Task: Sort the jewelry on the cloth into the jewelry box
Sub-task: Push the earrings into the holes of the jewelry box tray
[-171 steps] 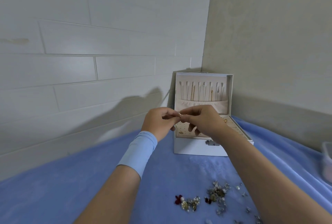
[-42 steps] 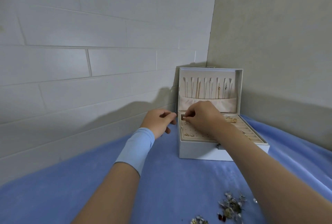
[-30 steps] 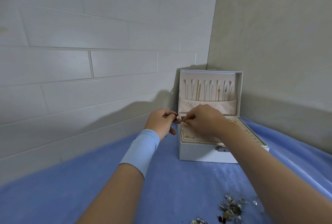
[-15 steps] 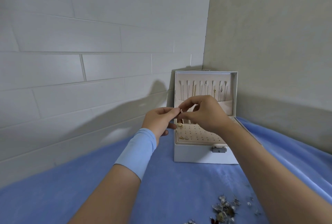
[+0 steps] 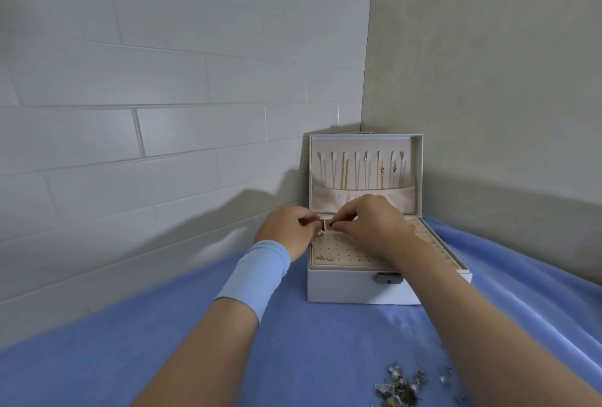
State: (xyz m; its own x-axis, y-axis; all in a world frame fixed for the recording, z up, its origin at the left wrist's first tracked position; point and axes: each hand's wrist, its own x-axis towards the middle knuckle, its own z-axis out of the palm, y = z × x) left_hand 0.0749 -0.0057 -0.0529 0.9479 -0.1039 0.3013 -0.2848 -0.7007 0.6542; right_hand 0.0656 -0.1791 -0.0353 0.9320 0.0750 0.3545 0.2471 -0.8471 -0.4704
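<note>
The white jewelry box (image 5: 342, 287) stands open in the wall corner, with thin chains hanging inside its raised lid (image 5: 363, 172). My left hand (image 5: 286, 232) and right hand (image 5: 369, 227) meet at the far left corner of the perforated earring panel (image 5: 345, 250). Both pinch a tiny earring (image 5: 326, 223) between their fingertips, too small to make out. A few small gold earrings (image 5: 325, 257) sit in the panel's near left holes. Loose jewelry (image 5: 400, 385) lies in a heap on the blue cloth (image 5: 146, 351) at the lower right.
A gold ring (image 5: 412, 228) sits in the ring rolls on the box's right side. A metal clasp (image 5: 387, 278) is on the box front. White brick wall at left and grey wall at right close in behind the box.
Both hands have come down from above the box to the far left corner of the earring panel, still pinching the small piece. The camera has shifted a little.
</note>
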